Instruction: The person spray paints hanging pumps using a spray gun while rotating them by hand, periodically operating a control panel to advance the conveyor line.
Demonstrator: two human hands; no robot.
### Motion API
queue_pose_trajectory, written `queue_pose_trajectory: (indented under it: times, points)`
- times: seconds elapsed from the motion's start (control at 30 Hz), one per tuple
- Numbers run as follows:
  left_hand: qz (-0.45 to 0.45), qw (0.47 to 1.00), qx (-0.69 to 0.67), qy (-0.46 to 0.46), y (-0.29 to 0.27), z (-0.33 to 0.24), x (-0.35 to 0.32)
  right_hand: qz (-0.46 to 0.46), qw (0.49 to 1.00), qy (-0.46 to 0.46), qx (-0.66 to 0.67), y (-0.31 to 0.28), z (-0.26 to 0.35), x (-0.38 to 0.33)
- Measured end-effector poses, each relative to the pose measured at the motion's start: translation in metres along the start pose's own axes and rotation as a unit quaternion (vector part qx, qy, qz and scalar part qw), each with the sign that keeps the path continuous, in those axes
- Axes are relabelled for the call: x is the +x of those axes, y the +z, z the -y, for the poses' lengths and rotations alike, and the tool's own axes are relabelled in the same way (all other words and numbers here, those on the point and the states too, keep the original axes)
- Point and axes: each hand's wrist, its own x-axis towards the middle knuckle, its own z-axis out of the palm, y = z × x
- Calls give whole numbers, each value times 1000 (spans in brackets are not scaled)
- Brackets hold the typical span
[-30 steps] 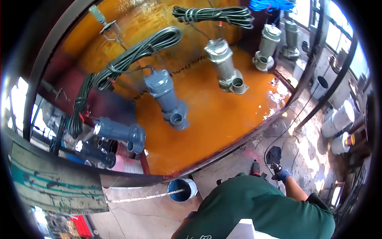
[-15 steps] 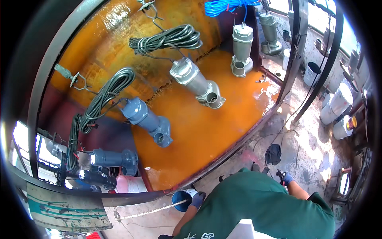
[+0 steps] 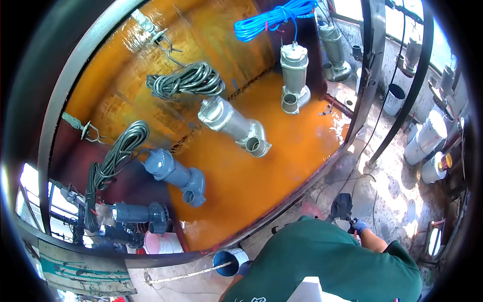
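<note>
My right hand (image 3: 360,226), in a purple-blue glove, is closed around a small dark spray gun (image 3: 352,219) with a red part near its grip. Beyond the gun lies a dark, flat shape (image 3: 342,205) on the floor, perhaps cloth; I cannot tell if they touch. My left hand (image 3: 245,268), gloved alike, is beside a bucket (image 3: 222,272) with a blue inside. My green shirt hides most of that hand, so its fingers do not show. A whitish stick or rope (image 3: 191,276) reaches into the bucket's mouth.
Ahead, a large orange-stained booth (image 3: 236,201) holds hanging pumps: a blue-grey pump (image 3: 173,173), a silver pump (image 3: 231,123) and another silver pump (image 3: 294,73). Coiled cables hang above them. A dark post (image 3: 370,65) stands right. Buckets (image 3: 425,138) and hoses occupy the right-hand floor.
The view has shifted, so the booth and pumps sit lower. My right hand with the spray gun has come closer to the dark shape. More of my left hand is hidden.
</note>
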Motion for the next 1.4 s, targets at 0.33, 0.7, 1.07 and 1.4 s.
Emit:
queue_pose_trajectory:
  times: [0.33, 0.7, 1.07, 1.4]
  points:
    - [-33, 998, -20, -56, 13, -37, 7, 64, 987, 22, 148, -7, 31, 18]
    - [-26, 998, -19, -59, 29, -26, -3, 80, 997, 18, 4, -25, 77, 0]
    - [-161, 973, -150, -72, 21, -13, -28, 115, 993, 23, 19, -16, 60, -15]
    - [-262, 898, -325, -141, 21, 13, -72, 103, 990, -42, -81, -28, 88, -43]
